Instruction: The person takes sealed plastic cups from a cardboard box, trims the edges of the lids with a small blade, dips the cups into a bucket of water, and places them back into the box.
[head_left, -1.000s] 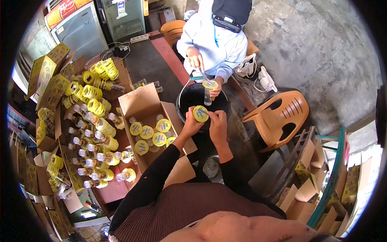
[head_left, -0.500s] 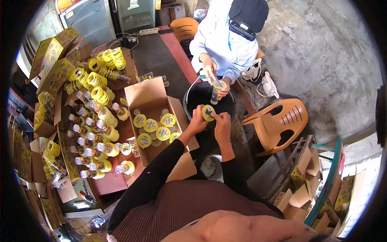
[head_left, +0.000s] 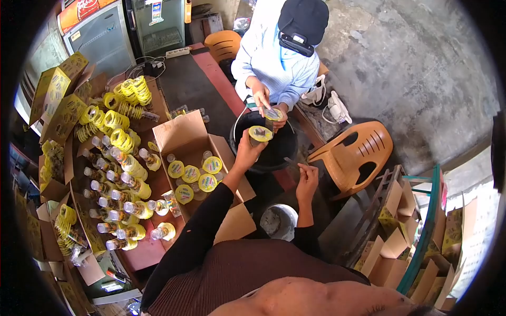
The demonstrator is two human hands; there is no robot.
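Observation:
My left hand (head_left: 247,154) is closed around a cup (head_left: 260,134) with a yellow-rimmed lid, whose middle shows a dark opening, above the black bucket (head_left: 240,126). To the right, clear of the cup, my right hand (head_left: 307,184) pinches a small thin blade-like tool (head_left: 290,160). Across the bucket a co-worker (head_left: 279,63) holds another lidded cup (head_left: 273,114) and a tool at its top. Several cups with yellow lids (head_left: 191,174) stand in the open cardboard box (head_left: 182,131) left of my left hand.
Many bottles with yellow labels (head_left: 138,185) and a heap of yellow rings (head_left: 118,118) cover the table at left. A pale bucket (head_left: 279,221) stands below my hands. An orange chair (head_left: 358,155) and a rack with cardboard boxes (head_left: 392,237) are at right.
My right hand has drawn back from the lid, down and to the right, with the tool. My left hand has raised the cup slightly, and its lid now shows an opening.

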